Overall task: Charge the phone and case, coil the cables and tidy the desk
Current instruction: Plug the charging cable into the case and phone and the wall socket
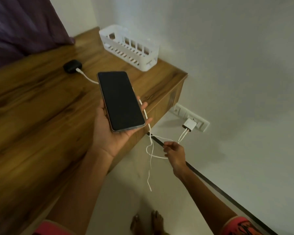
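From my remote station I saw the left hand (109, 133) palm up, cradling the phone (120, 100) screen-up and dark, fingertips curled over its right edge above the near corner of the desk (41, 107). At ten o'clock from the phone the black case (72, 65) lay on the wood with a white cable (87, 78) plugged into it; that cable ran behind the phone. At twelve o'clock the white slotted basket (129, 48) stood against the wall. At four o'clock the charger (189, 125) sat in the wall socket (201, 123), two white leads leaving it. The right hand (175, 151), at five o'clock, had its fingers pinched on the loose cable (149, 175), whose free end dangled toward the floor.
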### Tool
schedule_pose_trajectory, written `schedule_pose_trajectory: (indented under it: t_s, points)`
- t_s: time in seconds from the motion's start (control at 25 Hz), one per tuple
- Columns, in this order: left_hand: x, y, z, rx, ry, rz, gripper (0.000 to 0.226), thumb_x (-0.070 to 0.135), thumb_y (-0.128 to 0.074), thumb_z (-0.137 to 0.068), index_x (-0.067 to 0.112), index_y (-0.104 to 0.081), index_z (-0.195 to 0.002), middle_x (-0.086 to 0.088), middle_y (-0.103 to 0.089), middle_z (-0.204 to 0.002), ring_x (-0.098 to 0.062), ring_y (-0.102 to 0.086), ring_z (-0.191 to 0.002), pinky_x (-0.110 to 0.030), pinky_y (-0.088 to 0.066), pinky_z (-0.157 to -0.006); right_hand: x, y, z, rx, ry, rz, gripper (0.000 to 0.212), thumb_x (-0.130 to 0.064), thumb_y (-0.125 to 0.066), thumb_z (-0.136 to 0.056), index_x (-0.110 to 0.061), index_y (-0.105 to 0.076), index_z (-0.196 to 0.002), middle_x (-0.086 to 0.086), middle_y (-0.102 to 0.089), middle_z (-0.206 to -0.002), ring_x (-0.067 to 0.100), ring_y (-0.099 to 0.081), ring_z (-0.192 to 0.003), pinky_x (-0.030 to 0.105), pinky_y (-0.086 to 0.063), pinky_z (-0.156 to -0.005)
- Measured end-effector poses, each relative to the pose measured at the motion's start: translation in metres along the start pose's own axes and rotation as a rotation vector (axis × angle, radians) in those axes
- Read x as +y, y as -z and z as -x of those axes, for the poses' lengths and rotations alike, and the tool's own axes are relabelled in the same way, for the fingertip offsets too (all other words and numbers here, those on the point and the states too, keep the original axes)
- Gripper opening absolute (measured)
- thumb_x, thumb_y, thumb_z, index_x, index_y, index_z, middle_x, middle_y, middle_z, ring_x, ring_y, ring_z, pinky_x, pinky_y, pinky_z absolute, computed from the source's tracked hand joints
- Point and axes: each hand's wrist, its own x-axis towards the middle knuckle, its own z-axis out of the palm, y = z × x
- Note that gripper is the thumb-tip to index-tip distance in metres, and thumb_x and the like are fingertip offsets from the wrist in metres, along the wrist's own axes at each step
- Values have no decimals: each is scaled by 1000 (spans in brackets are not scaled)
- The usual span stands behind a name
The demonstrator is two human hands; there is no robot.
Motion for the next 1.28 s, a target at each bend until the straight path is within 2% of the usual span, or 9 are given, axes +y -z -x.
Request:
schedule_pose_trajectory:
  t_s: [0.12,0.24,0.36,0.44,0.52,0.68,0.84,1.08,1.28]
  points:
    - [-5,18,-9,-17,8,-23,51,52,-35,-92,18,-70,-106,-14,-62,-124,-39,-57,-115,-68,-41,-90,68,-28,-25,-24,-176,78,12,-5,-55,-85,-7,-63,-95,13,-63,-94,21,-58,-79,31,-50,-71]
    - [-13,33,-18,-50,35,-43,53,53,-31,-93,18,-70,-106,-14,-62,-124,-40,-57,-114,-67,-43,-86,125,-51,-50,-45,-310,172,32,-12,-64,-83,-3,-59,-113,9,-59,-99,21,-54,-86,36,-49,-84]
    - [-23,41,-23,-84,42,-76,51,53,-27,-94,21,-55,-122,-13,-56,-131,-38,-58,-114,-64,-47,-86,159,-60,-63,-125,-359,274,55,-19,-64,-85,-5,-42,-134,13,-51,-125,27,-52,-111,35,-42,-97]
    - [-28,48,-24,-114,43,-77,51,53,-27,-94,23,-50,-128,-14,-57,-130,-38,-60,-111,-62,-49,-83,174,-65,-71,-182,-360,296,60,-20,-60,-88,-9,-32,-140,11,-37,-145,29,-41,-129,35,-35,-105]
    - [-34,57,-25,-127,34,-98,51,53,-26,-94,25,-46,-131,-15,-59,-127,-38,-61,-109,-61,-51,-81,190,-72,-85,-227,-335,324,58,-22,-57,-90,-12,-31,-142,9,-33,-148,27,-39,-131,33,-34,-105]
    - [-40,63,-22,-124,15,-163,51,54,-23,-95,27,-45,-132,-14,-59,-127,-37,-63,-107,-59,-52,-78,200,-84,-101,-178,-256,378,30,-19,-58,-89,-11,-60,-118,11,-57,-127,27,-58,-107,30,-46,-86]
    - [-43,64,-16,-80,7,-172,52,55,-22,-94,28,-45,-133,-12,-61,-126,-35,-62,-108,-56,-53,-78,169,-77,-85,-121,-335,33,17,-2,-47,-90,-3,-64,-89,12,-65,-86,18,-57,-63,24,-50,-56]
    - [-31,48,17,91,-32,-110,51,54,-28,-92,26,-68,-107,-10,-68,-113,-30,-68,-97,-49,-56,-76,45,-30,-47,-119,-257,-268,18,5,-39,-91,1,-56,-87,14,-59,-66,13,-55,-43,21,-50,-45]
    - [-13,34,52,162,-27,-72,55,51,-30,-93,21,-75,-92,-12,-71,-102,-30,-69,-92,-47,-57,-76,-72,10,-24,-234,-398,-688,20,2,-41,-94,2,-53,-77,12,-60,-58,11,-52,-50,15,-48,-41]
